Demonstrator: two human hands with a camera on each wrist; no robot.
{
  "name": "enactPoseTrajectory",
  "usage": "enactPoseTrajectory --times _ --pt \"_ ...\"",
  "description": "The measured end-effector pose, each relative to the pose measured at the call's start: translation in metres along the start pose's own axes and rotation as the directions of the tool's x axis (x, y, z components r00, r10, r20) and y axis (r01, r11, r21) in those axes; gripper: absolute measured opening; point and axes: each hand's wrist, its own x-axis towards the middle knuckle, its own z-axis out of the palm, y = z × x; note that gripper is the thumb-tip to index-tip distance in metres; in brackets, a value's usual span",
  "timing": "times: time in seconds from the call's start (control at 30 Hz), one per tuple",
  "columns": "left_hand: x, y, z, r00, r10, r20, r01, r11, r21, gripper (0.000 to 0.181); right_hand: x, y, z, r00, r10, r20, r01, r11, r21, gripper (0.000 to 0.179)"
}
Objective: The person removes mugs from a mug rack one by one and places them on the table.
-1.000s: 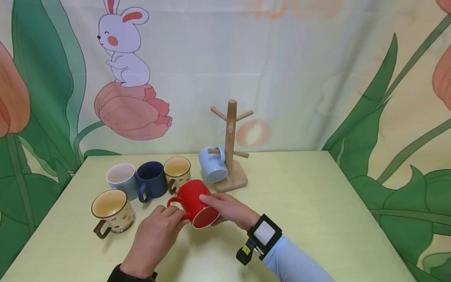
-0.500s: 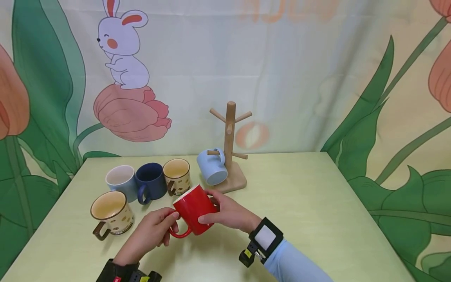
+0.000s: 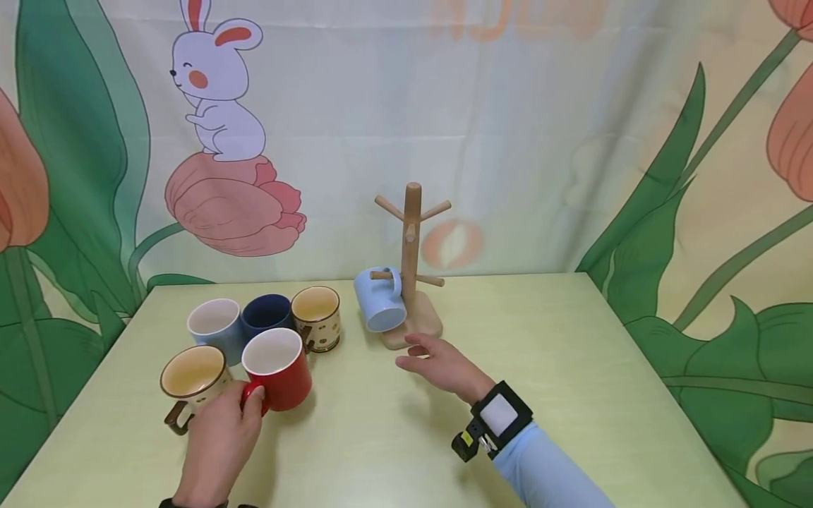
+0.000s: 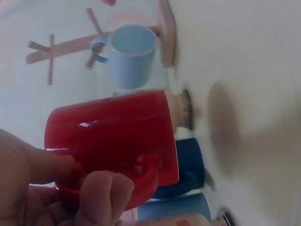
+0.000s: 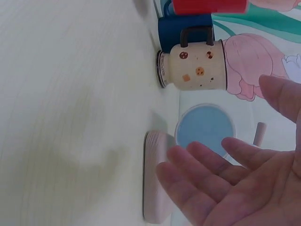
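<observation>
My left hand (image 3: 222, 434) pinches the handle of a red mug (image 3: 284, 381), held upright with its white inside facing up. In the left wrist view, a gap with a shadow shows between the red mug (image 4: 113, 136) and the tabletop. My right hand (image 3: 444, 367) holds nothing, its fingers loosely spread in front of the wooden mug tree (image 3: 411, 247). From a lower peg of the tree a light blue mug (image 3: 380, 300) hangs by its handle, tilted. Behind the red mug stands a dark blue mug (image 3: 267, 314), partly hidden.
A blue mug with a white inside (image 3: 216, 328) and a patterned cream mug (image 3: 320, 324) stand in the back row. Another cream mug (image 3: 193, 377) stands at the front left, close to my left hand. Behind the pale table (image 3: 540, 388) hangs a printed cloth (image 3: 521, 141).
My right hand has let go of the red mug and drawn away to the right. My left hand has turned the mug upright and carried it left toward the other mugs.
</observation>
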Motion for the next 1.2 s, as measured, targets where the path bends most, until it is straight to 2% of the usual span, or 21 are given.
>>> enactPoseTrajectory --times 0.1,0.17,0.37,0.47,0.53,0.63,0.7,0.83,0.9,0.97,1.07,1.13,1.2 --pt "-0.001 -0.010 0.005 0.998 0.004 -0.059 -0.002 0.999 0.039 0.023 0.000 0.002 -0.001 1.000 0.004 -0.007 -0.004 1.000 -0.008 0.058" --pt "-0.001 -0.015 0.008 0.998 -0.014 -0.057 0.017 0.998 0.054 0.024 0.000 0.002 -0.001 1.000 0.005 -0.007 -0.005 1.000 -0.012 0.058" --pt "0.002 -0.030 0.020 0.995 -0.104 -0.008 0.104 0.992 0.068 0.028 0.001 0.005 -0.002 1.000 0.013 -0.014 -0.014 1.000 -0.018 0.058" --pt "0.005 -0.035 0.025 0.984 -0.171 0.043 0.168 0.983 0.075 0.031 0.002 0.007 -0.003 1.000 0.009 -0.027 -0.010 1.000 -0.024 0.056" --pt "0.007 -0.036 0.026 0.980 -0.187 0.064 0.181 0.980 0.079 0.033 0.003 0.008 -0.004 0.999 0.011 -0.041 -0.012 1.000 -0.025 0.055" --pt "0.005 -0.035 0.023 0.983 -0.174 0.060 0.166 0.979 0.116 0.034 0.004 0.011 -0.006 0.998 0.014 -0.065 -0.016 1.000 -0.024 0.053" --pt "0.003 -0.030 0.017 0.989 -0.147 0.007 0.145 0.978 0.147 0.036 0.006 0.012 -0.008 0.997 0.018 -0.077 -0.019 1.000 -0.017 0.053" --pt "0.003 -0.004 0.002 0.989 -0.135 -0.053 0.142 0.976 0.165 0.046 0.009 0.013 -0.015 0.993 0.045 -0.111 -0.045 0.999 0.009 0.054" --pt "0.009 0.014 -0.002 0.996 -0.065 -0.060 0.074 0.986 0.148 0.047 0.012 0.011 -0.021 0.986 0.069 -0.154 -0.069 0.998 0.006 0.056" --pt "0.019 0.035 -0.002 0.999 0.018 -0.034 -0.013 0.990 0.137 0.047 0.016 0.008 -0.028 0.973 0.088 -0.215 -0.096 0.995 -0.027 0.057" --pt "0.041 0.066 0.010 0.986 0.166 -0.020 -0.162 0.978 0.133 0.043 0.022 0.002 -0.038 0.945 0.074 -0.320 -0.120 0.985 -0.126 0.060" --pt "0.060 0.085 0.021 0.976 0.219 0.013 -0.219 0.966 0.140 0.044 0.027 -0.002 -0.043 0.925 0.044 -0.377 -0.126 0.972 -0.196 0.062" --pt "0.082 0.100 0.033 0.969 0.242 0.052 -0.247 0.957 0.154 0.048 0.033 -0.007 -0.047 0.908 0.008 -0.419 -0.125 0.959 -0.254 0.062"
